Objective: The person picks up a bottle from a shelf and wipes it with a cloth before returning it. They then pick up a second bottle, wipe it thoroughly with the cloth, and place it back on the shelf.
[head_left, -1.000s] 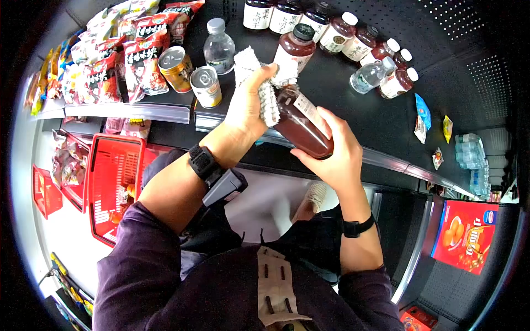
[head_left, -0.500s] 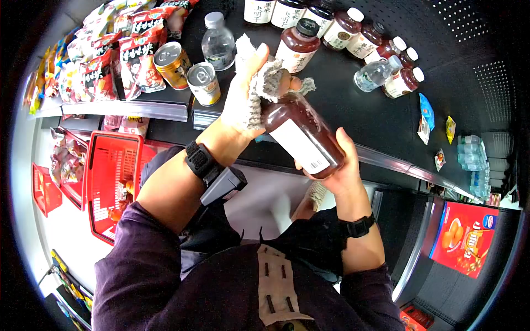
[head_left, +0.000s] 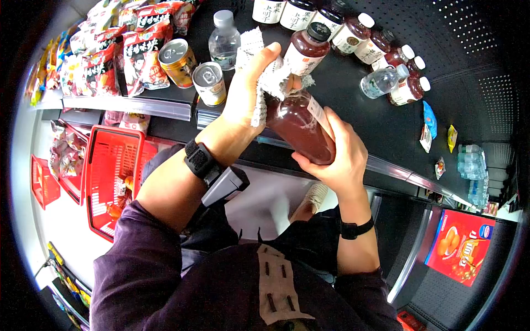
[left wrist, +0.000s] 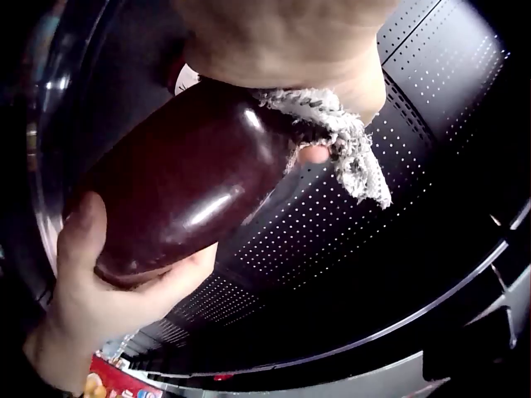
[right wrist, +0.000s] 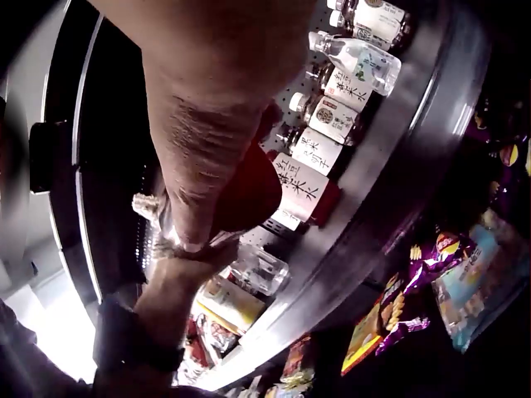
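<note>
In the head view a bottle of dark red drink [head_left: 301,132] is held tilted above the shelf's front edge, its neck end toward the upper left. My left hand [head_left: 247,91] grips a white and grey textured cloth [head_left: 274,80] wrapped about the neck end, which hides the cap. My right hand [head_left: 343,157] holds the bottle's lower end, thumb on the near side and fingers along the label side. In the left wrist view the bottle [left wrist: 182,182] shows a bare glossy side, and the cloth [left wrist: 361,157] hangs past the neck.
Just behind the cloth stands a black-capped red drink bottle [head_left: 306,52], with several more in a row. A clear bottle [head_left: 224,41], two cans [head_left: 208,83] and snack bags [head_left: 144,60] stand to the left. A red basket [head_left: 113,182] sits low at left.
The bottle has turned about its length: its label swung round to face up half a second ago, and now faces right again. My right hand's grip turned with it.
</note>
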Tool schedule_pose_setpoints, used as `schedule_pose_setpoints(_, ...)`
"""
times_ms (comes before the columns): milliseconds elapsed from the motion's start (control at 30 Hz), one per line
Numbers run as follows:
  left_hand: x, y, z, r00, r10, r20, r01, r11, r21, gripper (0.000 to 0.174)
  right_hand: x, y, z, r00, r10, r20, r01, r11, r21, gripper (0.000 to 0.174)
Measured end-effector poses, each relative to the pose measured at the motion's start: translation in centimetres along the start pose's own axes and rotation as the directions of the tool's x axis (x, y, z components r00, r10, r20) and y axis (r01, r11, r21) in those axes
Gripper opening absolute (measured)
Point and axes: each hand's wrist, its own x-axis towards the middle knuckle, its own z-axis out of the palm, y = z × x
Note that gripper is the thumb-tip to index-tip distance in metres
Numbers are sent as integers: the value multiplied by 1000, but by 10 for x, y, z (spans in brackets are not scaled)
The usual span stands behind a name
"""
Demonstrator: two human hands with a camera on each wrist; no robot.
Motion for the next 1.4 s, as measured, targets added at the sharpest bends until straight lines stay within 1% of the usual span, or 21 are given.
schedule_pose_setpoints(33,-1,0,1,1000,0,-25,-1,1000,-21,40,0,2,2,999,-46,-19,45,996,-81,92)
schedule_pose_setpoints(133,0,-3,2,996,-29,-84,22,996,-90,41,3,3,2,999,-41,-19,39,997,-67,89)
schedule_pose_setpoints(200,5,-7,-4,992,-93,-89,80,987,-140,43,7,-1,-2,999,31,17,-32,998,54,85)
schedule_pose_setpoints(233,7,-7,-9,993,-114,-28,107,980,-165,45,9,-3,-5,997,66,39,-70,991,114,82)
schedule_pose_setpoints(333,12,-8,-13,986,-166,8,162,954,-252,47,13,-5,-9,964,223,145,-262,891,371,74)
schedule_pose_setpoints(367,12,-11,-12,992,-124,7,122,960,-253,48,13,-5,-14,912,313,264,-403,800,444,70)
schedule_pose_setpoints(400,12,-12,-11,988,-149,36,153,948,-280,48,9,-1,-13,846,383,370,-531,671,518,71)
schedule_pose_setpoints(467,12,-11,-11,976,-195,95,216,919,-330,52,4,4,-12,750,432,501,-652,356,669,72)
schedule_pose_setpoints(500,10,-8,-9,973,-121,198,158,970,-183,62,4,1,-13,686,424,591,-704,182,687,76)
schedule_pose_setpoints(600,11,-8,-11,951,-70,302,125,978,-168,70,-5,-6,-7,568,419,708,-711,-184,679,76)
schedule_pose_setpoints(733,13,-7,-11,907,-32,419,130,970,-207,76,-15,-5,2,516,227,826,-573,-625,530,80)
schedule_pose_setpoints(767,13,-7,-12,899,-26,436,132,968,-215,77,-15,-7,4,531,229,816,-566,-620,543,84)
schedule_pose_setpoints(867,14,-9,-15,906,-28,422,118,975,-188,77,-17,-4,4,552,235,800,-666,-454,592,84)
schedule_pose_setpoints(900,14,-8,-14,912,-24,410,99,982,-164,77,-13,-8,-5,483,321,815,-715,-393,578,85)
schedule_pose_setpoints(1000,13,-4,-13,929,-6,370,37,996,-77,75,-13,-8,-4,623,318,715,-705,-169,689,75)
schedule_pose_setpoints(1033,12,-2,-12,937,-5,348,23,999,-49,74,-5,-9,-8,643,270,716,-723,-92,684,80)
schedule_pose_setpoints(1133,9,4,-9,959,13,282,-29,998,54,73,-5,-15,-10,719,334,610,-685,187,704,70)
schedule_pose_setpoints(1200,3,5,-7,968,28,251,-41,998,49,67,-2,-15,-9,828,337,448,-559,542,627,73)
schedule_pose_setpoints(1267,1,3,-3,979,81,186,-95,993,68,63,0,-15,-10,918,268,292,-379,808,450,77)
schedule_pose_setpoints(1300,0,2,-2,985,81,152,-88,995,42,58,0,-12,-5,961,188,202,-253,894,371,84)
schedule_pose_setpoints(1400,0,-4,-3,997,67,42,-69,996,50,57,-3,-13,-4,993,88,74,-98,984,147,90)
